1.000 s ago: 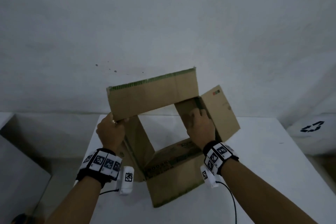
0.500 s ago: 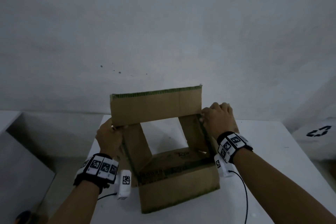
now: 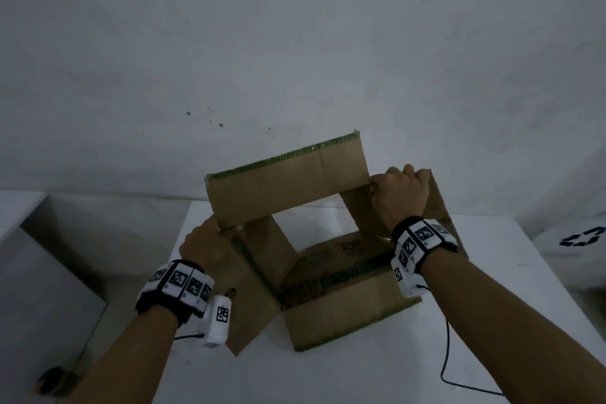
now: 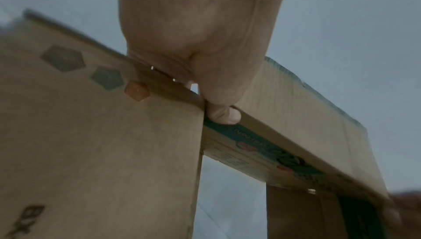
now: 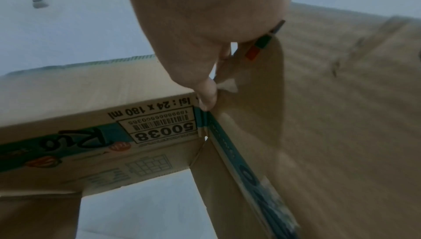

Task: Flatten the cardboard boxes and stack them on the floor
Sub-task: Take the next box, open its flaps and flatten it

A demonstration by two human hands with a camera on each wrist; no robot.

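Over the middle of the white tabletop (image 3: 492, 289), an open-ended cardboard box (image 3: 285, 187) stands as a hollow sleeve with its flaps spread. Left hand (image 3: 205, 244) pinches its upper left corner; right hand (image 3: 398, 195) has fingers curled over the upper right corner.

A cardboard box (image 5: 95, 116) panel reads "Isi : 24 x 180 ml", "50038" above a barcode.

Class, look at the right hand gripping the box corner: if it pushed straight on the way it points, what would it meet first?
Probably the wall: the right hand already grips the cardboard box, nothing else shows beyond; depth is unclear.
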